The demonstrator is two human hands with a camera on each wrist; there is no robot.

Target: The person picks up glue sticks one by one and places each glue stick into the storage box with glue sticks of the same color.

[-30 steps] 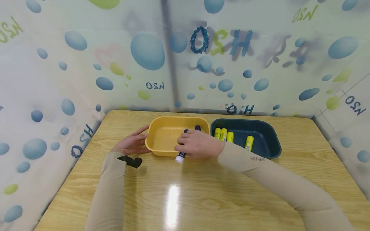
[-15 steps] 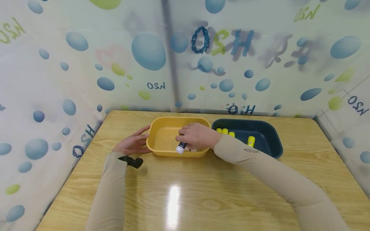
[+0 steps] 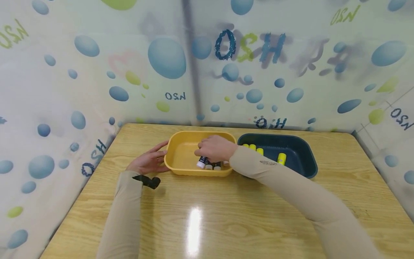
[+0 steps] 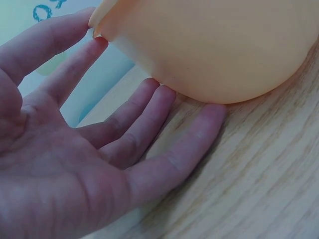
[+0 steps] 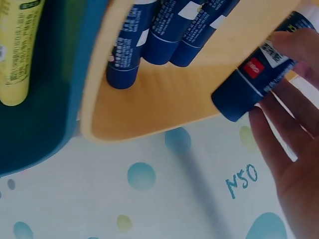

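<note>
My right hand (image 3: 216, 148) pinches a dark blue glue stick (image 5: 249, 74) between thumb and fingers, over the yellow tray (image 3: 182, 154). The held stick slants, its white end (image 3: 201, 164) low toward the tray's near side. Three more blue glue sticks (image 5: 167, 35) lie side by side at the tray's right end, partly hidden by my right hand in the head view. At the tray's left end, the spread fingers of my left hand (image 3: 149, 162) rest their tips against its outer wall (image 4: 214, 55) and rim.
A dark blue tray (image 3: 300, 158) stands against the yellow one on the right. Several yellow glue sticks (image 3: 281, 158) lie in it, some partly covered by my right sleeve (image 3: 258, 162). A patterned wall (image 3: 200, 72) rises behind the wooden table (image 3: 245, 219).
My right hand has carried the blue glue stick from over the tray's near edge back and down into the yellow tray. My left hand keeps its place at the tray's left end.
</note>
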